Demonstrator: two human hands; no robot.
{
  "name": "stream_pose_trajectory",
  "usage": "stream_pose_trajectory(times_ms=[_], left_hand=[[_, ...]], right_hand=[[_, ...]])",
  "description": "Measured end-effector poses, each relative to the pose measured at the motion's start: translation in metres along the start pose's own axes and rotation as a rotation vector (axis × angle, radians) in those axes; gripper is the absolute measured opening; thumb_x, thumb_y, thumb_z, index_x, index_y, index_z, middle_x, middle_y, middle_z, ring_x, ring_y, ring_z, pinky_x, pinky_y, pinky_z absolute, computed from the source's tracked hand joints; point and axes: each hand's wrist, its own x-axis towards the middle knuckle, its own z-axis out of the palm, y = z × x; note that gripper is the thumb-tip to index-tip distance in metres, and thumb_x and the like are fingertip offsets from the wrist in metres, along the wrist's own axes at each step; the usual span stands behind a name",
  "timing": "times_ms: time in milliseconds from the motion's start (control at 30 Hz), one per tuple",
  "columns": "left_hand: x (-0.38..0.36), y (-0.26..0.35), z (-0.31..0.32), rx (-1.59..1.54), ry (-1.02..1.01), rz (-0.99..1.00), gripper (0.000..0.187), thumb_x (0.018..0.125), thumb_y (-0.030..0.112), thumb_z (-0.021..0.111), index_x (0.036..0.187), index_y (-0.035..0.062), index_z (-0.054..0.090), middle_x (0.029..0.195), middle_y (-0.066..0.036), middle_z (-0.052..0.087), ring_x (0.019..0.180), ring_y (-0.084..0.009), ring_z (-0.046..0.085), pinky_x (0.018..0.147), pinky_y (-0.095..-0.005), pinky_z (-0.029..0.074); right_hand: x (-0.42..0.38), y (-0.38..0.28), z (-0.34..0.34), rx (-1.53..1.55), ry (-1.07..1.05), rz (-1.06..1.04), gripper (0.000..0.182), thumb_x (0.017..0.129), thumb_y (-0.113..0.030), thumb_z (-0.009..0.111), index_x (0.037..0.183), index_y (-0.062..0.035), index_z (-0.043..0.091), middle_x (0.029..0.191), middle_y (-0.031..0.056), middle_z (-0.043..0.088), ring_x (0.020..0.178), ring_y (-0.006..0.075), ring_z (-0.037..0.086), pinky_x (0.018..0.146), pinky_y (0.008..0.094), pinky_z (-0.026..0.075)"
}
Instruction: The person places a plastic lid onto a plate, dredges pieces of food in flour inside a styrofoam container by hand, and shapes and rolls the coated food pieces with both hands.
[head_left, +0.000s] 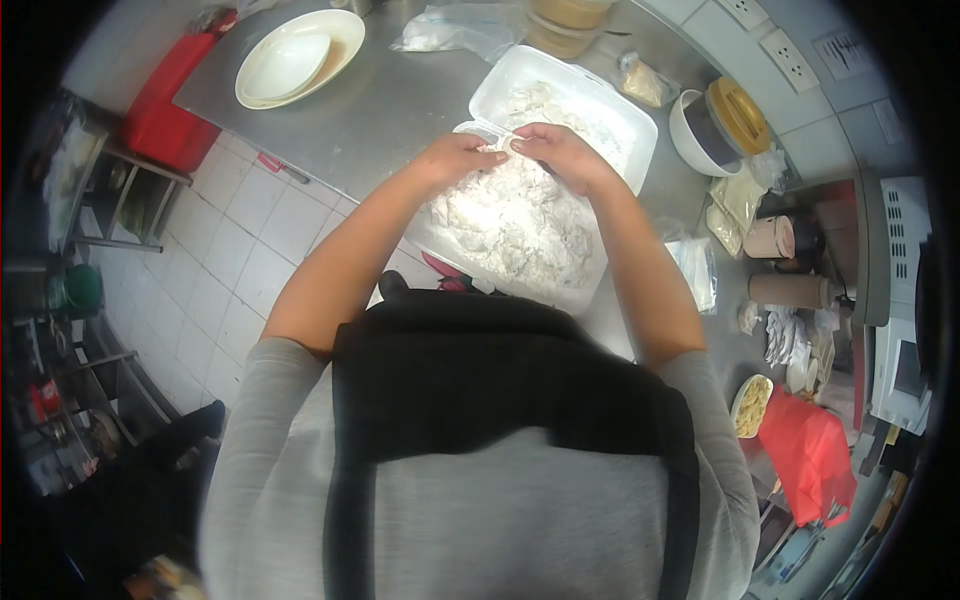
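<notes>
My left hand (462, 160) and my right hand (558, 155) meet above a white foam container, thumbs and fingers closed toward each other. Between their fingertips is a white, flour-coated piece (505, 146); its kind cannot be made out. Under them, the near tray (440, 240) of the container holds a heap of floured pieces (525, 225), bright with glare in the middle. Beyond the hands, the far tray (640, 135) has loose white flour (570, 110) and a few lumps in it.
On the steel counter (330, 140) stand nested white bowls (290, 65) at far left and a clear plastic bag (465, 30) at the back. At right are a white bowl (690, 135), powder bags (738, 205) and a dish of pale strips (752, 407). A dark-clothed person (150, 490) is at lower left.
</notes>
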Motion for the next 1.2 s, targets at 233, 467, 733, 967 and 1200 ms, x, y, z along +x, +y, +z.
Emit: stream_pose_trajectory(times_ms=[233, 467, 733, 967, 1200], left_hand=[[0.005, 0.003, 0.008, 0.184, 0.089, 0.039, 0.063, 0.077, 0.030, 0.083, 0.124, -0.0031, 0.057, 0.098, -0.008, 0.066, 0.087, -0.0138, 0.063, 0.076, -0.0274, 0.051], [0.011, -0.006, 0.003, 0.186, 0.036, 0.120, 0.074, 0.072, 0.033, 0.085, 0.126, -0.0064, 0.055, 0.106, -0.014, 0.065, 0.094, -0.0185, 0.063, 0.081, -0.0297, 0.050], [0.006, -0.002, -0.005, -0.045, -0.106, 0.041, 0.041, 0.086, 0.019, 0.075, 0.118, -0.0003, 0.059, 0.097, -0.006, 0.068, 0.082, -0.0093, 0.064, 0.071, -0.0235, 0.052], [0.001, 0.023, 0.008, 0.098, -0.116, -0.031, 0.060, 0.080, 0.025, 0.080, 0.126, -0.0035, 0.055, 0.112, -0.014, 0.066, 0.098, -0.0188, 0.066, 0.083, -0.0315, 0.054], [0.017, 0.024, 0.003, -0.049, -0.279, -0.068, 0.056, 0.080, 0.014, 0.078, 0.128, -0.0022, 0.054, 0.117, -0.013, 0.066, 0.104, -0.0203, 0.065, 0.090, -0.0349, 0.053]], right_hand=[[-0.001, -0.005, 0.001, 0.056, -0.030, 0.024, 0.032, 0.091, -0.024, 0.068, 0.114, -0.0035, 0.063, 0.097, 0.0000, 0.064, 0.084, 0.0073, 0.057, 0.074, 0.0221, 0.045], [-0.006, -0.015, 0.001, 0.064, -0.048, 0.048, 0.030, 0.089, -0.028, 0.070, 0.106, -0.0042, 0.068, 0.077, -0.0043, 0.056, 0.066, 0.0045, 0.044, 0.058, 0.0203, 0.035], [-0.009, -0.008, -0.004, 0.039, 0.002, 0.063, 0.036, 0.086, -0.026, 0.074, 0.109, 0.0021, 0.067, 0.077, -0.0010, 0.058, 0.069, 0.0077, 0.050, 0.061, 0.0223, 0.041], [-0.047, 0.024, -0.010, -0.133, -0.094, -0.115, 0.048, 0.082, -0.010, 0.075, 0.125, 0.0005, 0.058, 0.114, 0.0072, 0.065, 0.106, 0.0144, 0.060, 0.094, 0.0289, 0.047], [-0.047, 0.041, -0.014, 0.127, -0.053, -0.048, 0.039, 0.090, -0.014, 0.067, 0.126, -0.0011, 0.059, 0.112, 0.0048, 0.065, 0.100, 0.0116, 0.059, 0.086, 0.0269, 0.049]])
